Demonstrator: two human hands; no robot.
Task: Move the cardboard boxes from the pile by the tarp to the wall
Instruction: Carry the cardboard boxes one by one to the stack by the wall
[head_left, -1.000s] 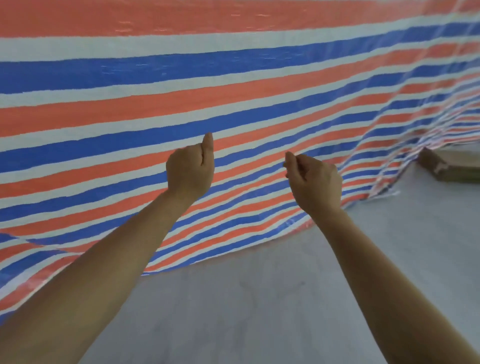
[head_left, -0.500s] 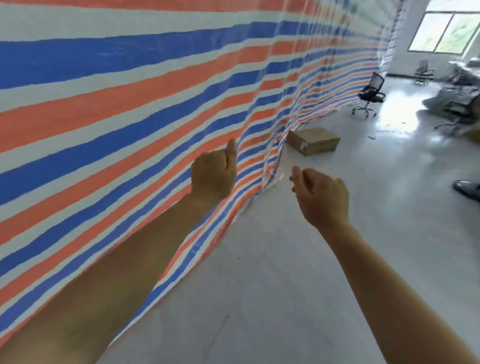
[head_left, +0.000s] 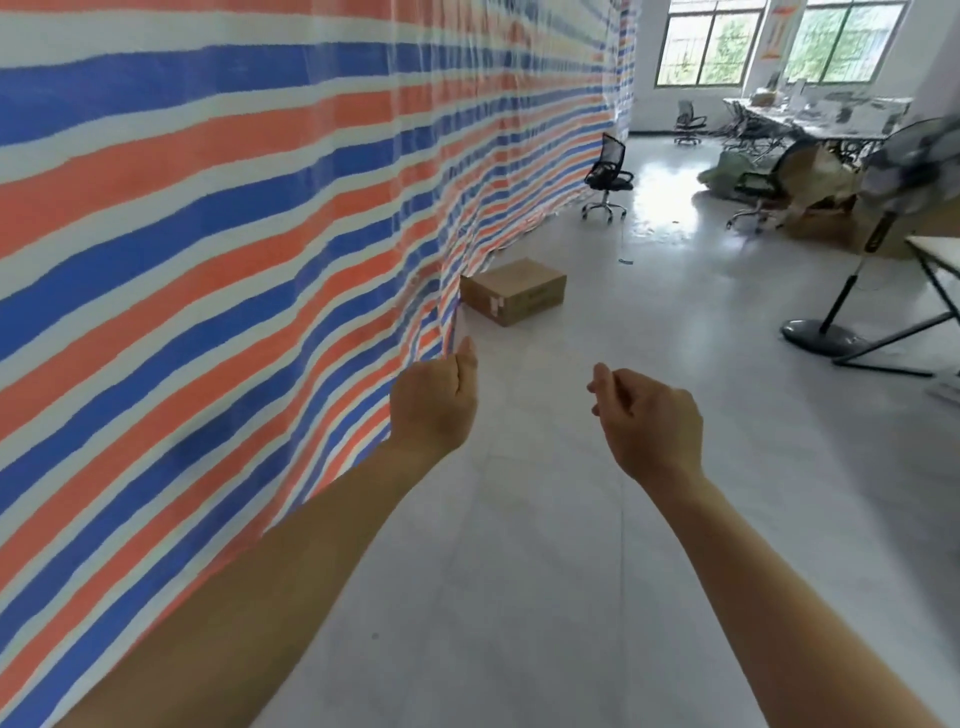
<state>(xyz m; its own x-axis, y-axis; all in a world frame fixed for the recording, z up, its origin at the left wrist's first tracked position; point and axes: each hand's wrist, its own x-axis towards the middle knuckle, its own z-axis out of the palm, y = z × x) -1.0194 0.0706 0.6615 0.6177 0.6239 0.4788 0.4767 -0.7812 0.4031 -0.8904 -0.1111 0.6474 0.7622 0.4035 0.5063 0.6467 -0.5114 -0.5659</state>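
On your left hangs the striped blue, orange and white woven tarp (head_left: 234, 234), running down the room as a wall of cloth. Your left hand (head_left: 434, 405) is raised beside it, curled loosely with the thumb up and holding nothing. Ahead, a single closed brown cardboard box (head_left: 511, 292) sits on the pale glossy floor (head_left: 519, 597), just beside the tarp's foot and well beyond your reach. Your right hand (head_left: 647, 421) is also bare, fingers half-curled around air. You seem to be on the approach, nothing gripped. Next you likely need to walk up, stoop, and take the box from both sides.
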